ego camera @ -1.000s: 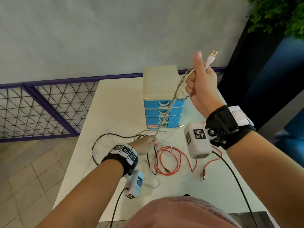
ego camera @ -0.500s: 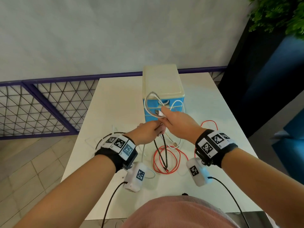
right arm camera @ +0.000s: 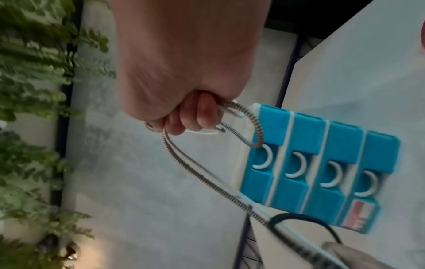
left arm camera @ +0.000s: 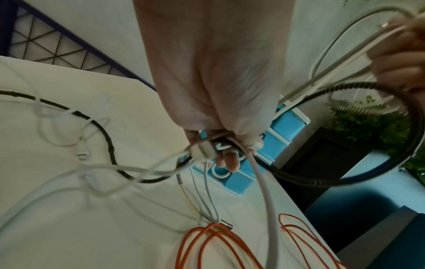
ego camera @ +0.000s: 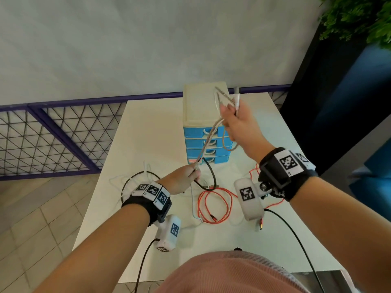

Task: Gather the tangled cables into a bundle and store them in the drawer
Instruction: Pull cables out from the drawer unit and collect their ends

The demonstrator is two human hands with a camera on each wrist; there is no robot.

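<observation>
The right hand (ego camera: 237, 121) is raised above the table (ego camera: 148, 127), in front of the upper part of the drawer unit (ego camera: 204, 123), its fingers curled round loops of a braided grey-and-white cable (ego camera: 208, 140). A white plug end sticks up past the fingertips. In the right wrist view the fingers (right arm camera: 190, 116) close over two or three turns of this cable (right arm camera: 184, 158), and one loop hangs beside the top drawer's handle.

From that grip the braided cable runs taut down and toward the near-left to the left hand (ego camera: 182, 179), which sits low over the middle of the table, just in front of the drawer unit's bottom drawer. The left hand pinches the cable between thumb and fingers; in the left wrist view it (left arm camera: 214, 91) also holds a white connector (left arm camera: 203, 151) and several thin white strands. A black cable (ego camera: 208, 178) arcs away from this hand toward the drawer unit and back down to the table.

An orange cable (ego camera: 213, 206) lies in loose coils on the table toward the near edge, between the two forearms, with another part of it trailing under the right wrist. Thin white cables (ego camera: 148, 172) and a second black loop (ego camera: 135, 180) lie tangled near the left edge. The four blue drawers are all closed, and the unit stands toward the far edge.
</observation>
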